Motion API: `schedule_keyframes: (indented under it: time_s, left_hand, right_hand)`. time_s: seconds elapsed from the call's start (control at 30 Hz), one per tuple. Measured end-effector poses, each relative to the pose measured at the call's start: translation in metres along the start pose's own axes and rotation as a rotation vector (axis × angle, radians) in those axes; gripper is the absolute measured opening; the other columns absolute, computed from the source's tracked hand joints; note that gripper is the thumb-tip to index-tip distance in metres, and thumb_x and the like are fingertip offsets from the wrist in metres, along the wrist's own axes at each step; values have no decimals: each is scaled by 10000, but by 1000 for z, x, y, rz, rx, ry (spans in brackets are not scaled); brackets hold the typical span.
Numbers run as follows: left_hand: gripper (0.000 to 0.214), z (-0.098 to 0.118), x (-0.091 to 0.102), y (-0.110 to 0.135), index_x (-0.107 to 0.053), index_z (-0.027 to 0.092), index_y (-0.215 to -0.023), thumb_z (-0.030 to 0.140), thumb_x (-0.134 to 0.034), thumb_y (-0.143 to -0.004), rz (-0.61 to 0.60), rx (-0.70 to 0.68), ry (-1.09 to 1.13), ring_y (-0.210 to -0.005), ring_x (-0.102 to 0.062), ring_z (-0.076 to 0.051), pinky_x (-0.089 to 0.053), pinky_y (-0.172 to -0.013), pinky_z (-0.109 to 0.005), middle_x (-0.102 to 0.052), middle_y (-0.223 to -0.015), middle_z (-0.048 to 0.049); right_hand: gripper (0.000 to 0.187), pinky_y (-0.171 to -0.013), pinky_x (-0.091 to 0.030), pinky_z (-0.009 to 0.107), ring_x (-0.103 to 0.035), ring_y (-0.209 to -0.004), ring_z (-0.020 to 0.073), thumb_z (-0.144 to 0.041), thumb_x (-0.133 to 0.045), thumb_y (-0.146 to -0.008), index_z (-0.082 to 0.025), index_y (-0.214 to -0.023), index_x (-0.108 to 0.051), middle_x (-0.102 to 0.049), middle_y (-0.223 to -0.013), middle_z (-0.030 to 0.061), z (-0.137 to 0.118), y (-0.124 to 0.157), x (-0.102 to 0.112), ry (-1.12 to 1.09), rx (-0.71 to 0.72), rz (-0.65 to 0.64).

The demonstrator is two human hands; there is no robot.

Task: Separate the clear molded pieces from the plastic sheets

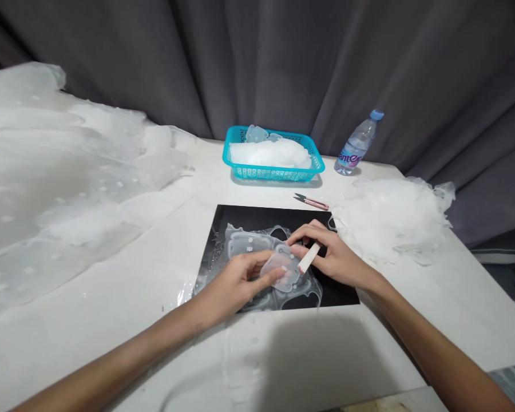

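Observation:
A clear moulded plastic sheet (244, 243) lies on a black mat (257, 220) in the middle of the white table (111, 320). My left hand (236, 283) pinches a small translucent plastic piece (278, 268) between thumb and fingers, just above the sheet. My right hand (330, 254) is closed on a small pale pink-white stick-like tool (309, 257), whose tip meets the edge of the plastic piece. Both forearms reach in from the bottom of the view.
A turquoise basket (274, 171) with white plastic pieces stands behind the mat. Pink snips (311, 201) lie to its right front, a water bottle (356, 146) farther right. Heaps of clear plastic sheeting lie left (60, 183) and right (390, 220). Grey curtain behind.

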State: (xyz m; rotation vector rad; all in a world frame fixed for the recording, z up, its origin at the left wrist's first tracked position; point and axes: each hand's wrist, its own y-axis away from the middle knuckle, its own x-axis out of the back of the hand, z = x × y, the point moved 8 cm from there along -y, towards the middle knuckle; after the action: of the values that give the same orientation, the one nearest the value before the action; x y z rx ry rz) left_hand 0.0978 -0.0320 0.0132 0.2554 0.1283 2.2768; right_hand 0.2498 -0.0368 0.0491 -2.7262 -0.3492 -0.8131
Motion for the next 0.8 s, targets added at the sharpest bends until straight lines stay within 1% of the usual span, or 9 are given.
schedule_keyframes:
  time_s: [0.1,0.2,0.27,0.37,0.43,0.53,0.6,0.7,0.8]
  left_hand:
    - [341,-1,0,-1,-753,175,-1016,497,-651,-971,-4,15,38,-808,-597,-185,-431,-706,-265,-697,-902,-29]
    - [362,0,1,0,-749,170,-969,521,-665,-954,8,35,27,-750,-556,-171,-402,-664,-261,-673,-857,-21]
    - [392,2,1,1,-744,173,-938,540,-615,-979,5,40,12,-703,-520,-159,-380,-632,-257,-653,-821,-13]
    - [463,6,5,1,-724,183,-852,565,-522,-1018,51,35,-30,-658,-476,-155,-370,-611,-261,-602,-738,4]
    - [462,8,10,2,-732,195,-830,556,-517,-1021,107,19,-46,-725,-542,-183,-434,-688,-268,-639,-759,-2]
    - [400,9,11,3,-793,224,-962,519,-530,-1021,124,-15,-28,-949,-645,-247,-498,-895,-304,-748,-931,-22]
    - [395,8,8,4,-804,239,-1051,511,-518,-1031,96,-27,1,-1031,-658,-261,-493,-986,-326,-773,-1018,-27]
    - [422,5,7,4,-801,224,-1040,529,-509,-1035,83,-1,15,-1027,-665,-268,-500,-997,-348,-777,-1035,-41]
    - [441,3,9,3,-788,199,-989,536,-509,-1036,76,16,-1,-952,-658,-247,-510,-919,-328,-766,-984,-41]
  right_hand:
    - [91,-805,-465,327,-557,-857,178,-298,-684,-994,-230,-986,-744,-660,-902,17,0,2,2,-52,-29,24]
    - [85,-800,-469,327,-569,-855,177,-287,-679,-1001,-234,-985,-743,-657,-901,15,-1,3,3,-53,-13,53]
    - [75,-824,-476,343,-580,-891,192,-267,-662,-1012,-236,-1016,-729,-679,-927,26,-4,4,5,8,33,102]
    - [130,-887,-485,399,-592,-1003,234,-260,-632,-1023,-231,-1138,-686,-692,-1047,72,-17,10,7,221,172,221]
    - [293,-902,-499,437,-591,-1043,267,-360,-680,-991,-206,-1238,-643,-681,-1128,114,-30,16,-2,378,307,217]
    - [527,-868,-534,438,-597,-992,282,-453,-743,-932,-135,-1322,-588,-704,-1141,152,-43,26,-23,554,472,147]
    - [458,-827,-546,415,-606,-942,270,-357,-712,-967,-122,-1336,-578,-737,-1105,146,-47,30,-30,626,508,159]
    - [365,-780,-549,390,-625,-895,250,-194,-630,-1002,-154,-1361,-576,-772,-1085,115,-48,32,-31,660,529,179]
    - [392,-803,-562,398,-636,-919,259,-234,-636,-1006,-135,-1382,-578,-772,-1118,125,-48,32,-32,699,548,163]
